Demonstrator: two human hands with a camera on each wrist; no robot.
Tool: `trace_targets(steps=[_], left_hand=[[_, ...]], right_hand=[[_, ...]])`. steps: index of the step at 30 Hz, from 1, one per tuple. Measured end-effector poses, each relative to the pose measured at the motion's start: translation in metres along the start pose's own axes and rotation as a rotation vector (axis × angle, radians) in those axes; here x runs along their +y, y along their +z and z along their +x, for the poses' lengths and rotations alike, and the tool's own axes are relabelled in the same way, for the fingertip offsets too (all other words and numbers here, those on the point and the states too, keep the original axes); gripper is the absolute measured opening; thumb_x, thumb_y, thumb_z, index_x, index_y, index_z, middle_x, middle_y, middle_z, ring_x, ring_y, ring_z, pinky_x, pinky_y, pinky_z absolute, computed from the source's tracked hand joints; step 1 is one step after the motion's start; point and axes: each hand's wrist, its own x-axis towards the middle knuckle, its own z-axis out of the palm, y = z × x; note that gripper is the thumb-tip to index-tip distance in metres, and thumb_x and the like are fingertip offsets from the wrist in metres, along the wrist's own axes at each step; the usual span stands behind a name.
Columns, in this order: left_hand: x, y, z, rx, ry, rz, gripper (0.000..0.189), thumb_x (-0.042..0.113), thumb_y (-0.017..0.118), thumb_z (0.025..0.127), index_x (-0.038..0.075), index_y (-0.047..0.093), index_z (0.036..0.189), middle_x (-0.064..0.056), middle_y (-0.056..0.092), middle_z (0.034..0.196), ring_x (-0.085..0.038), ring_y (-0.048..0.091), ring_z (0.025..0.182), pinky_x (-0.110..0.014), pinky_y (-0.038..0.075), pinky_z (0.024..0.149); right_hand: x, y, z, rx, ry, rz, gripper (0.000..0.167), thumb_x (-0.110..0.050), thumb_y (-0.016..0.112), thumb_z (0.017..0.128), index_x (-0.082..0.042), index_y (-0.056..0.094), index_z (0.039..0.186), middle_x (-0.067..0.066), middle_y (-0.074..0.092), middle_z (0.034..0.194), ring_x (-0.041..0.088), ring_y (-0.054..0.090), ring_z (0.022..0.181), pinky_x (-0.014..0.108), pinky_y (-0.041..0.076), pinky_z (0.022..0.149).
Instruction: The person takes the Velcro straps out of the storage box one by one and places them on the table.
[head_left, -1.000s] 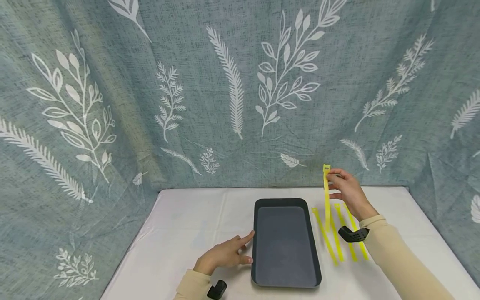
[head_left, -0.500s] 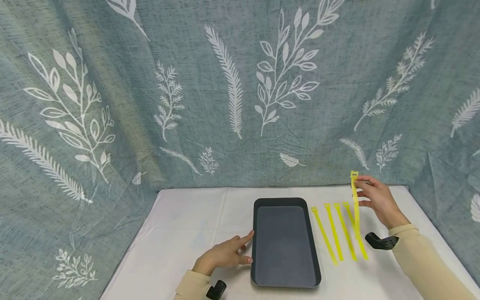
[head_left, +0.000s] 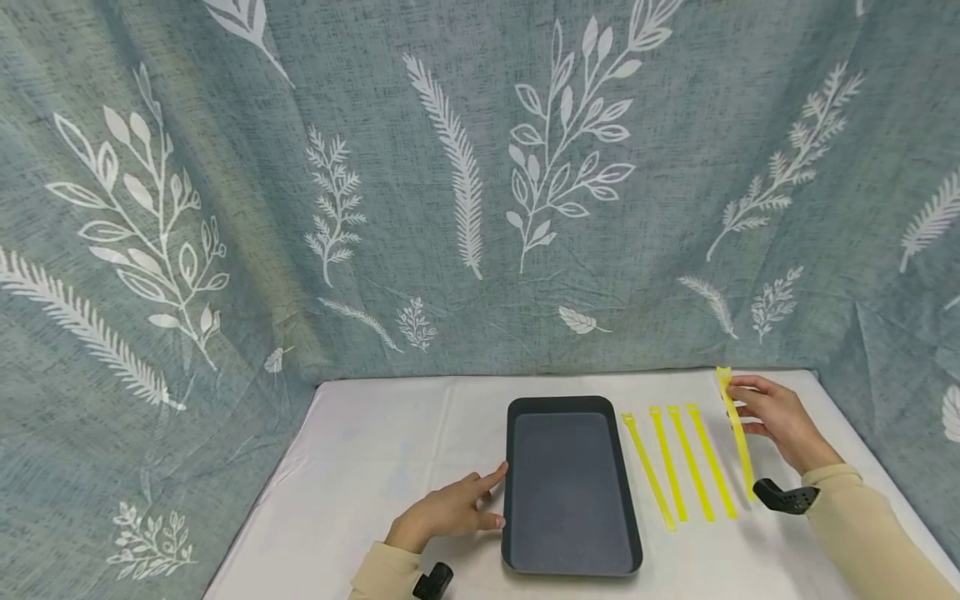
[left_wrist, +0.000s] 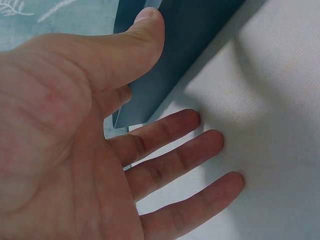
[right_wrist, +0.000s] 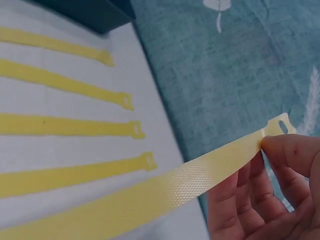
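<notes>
My right hand (head_left: 776, 417) pinches a yellow hook-and-loop cable tie (head_left: 737, 433) just below its slotted head, between thumb and forefinger. The tie hangs down beside the row of others; the right wrist view shows its textured face (right_wrist: 185, 185). Several more yellow cable ties (head_left: 692, 462) lie side by side on the white cloth, slotted heads at the far end. My left hand (head_left: 450, 508) is at the left side of a dark grey rectangular tray (head_left: 570, 492), thumb and forefinger against its wall. Its other fingers (left_wrist: 180, 160) are extended over the cloth.
A white cloth (head_left: 360, 467) covers the table. Behind and at both sides hangs a blue-green curtain (head_left: 420, 208) with white leaf prints. The tray's right rim stands close to the leftmost flat tie (head_left: 648, 471).
My right hand has carried the held cable tie rightward from near the tray, past the lying ones, and lowered it toward the cloth. The left hand and tray have stayed put.
</notes>
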Motion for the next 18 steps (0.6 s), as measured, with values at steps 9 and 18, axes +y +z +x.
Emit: trace_targets(steps=[9, 18], left_hand=[[-0.001, 0.001, -0.001, -0.005, -0.002, 0.014, 0.081, 0.038, 0.073, 0.094, 0.027, 0.03, 0.161, -0.004, 0.062, 0.12, -0.016, 0.062, 0.093, -0.047, 0.05, 0.084], [0.0, 0.0, -0.003, -0.005, -0.006, 0.019, 0.08, 0.039, 0.073, 0.093, 0.029, 0.03, 0.161, -0.004, 0.062, 0.121, -0.017, 0.062, 0.093, -0.046, 0.05, 0.082]], right_hand=[[0.019, -0.002, 0.007, -0.024, 0.083, -0.021, 0.063, -0.044, 0.054, 0.104, 0.001, 0.042, 0.146, -0.012, 0.062, 0.105, 0.005, 0.061, 0.085, 0.027, 0.056, 0.076], [0.036, 0.004, 0.014, -0.039, 0.106, 0.004, 0.058, -0.038, 0.056, 0.103, 0.004, 0.045, 0.142, -0.014, 0.062, 0.095, 0.006, 0.062, 0.081, 0.028, 0.056, 0.073]])
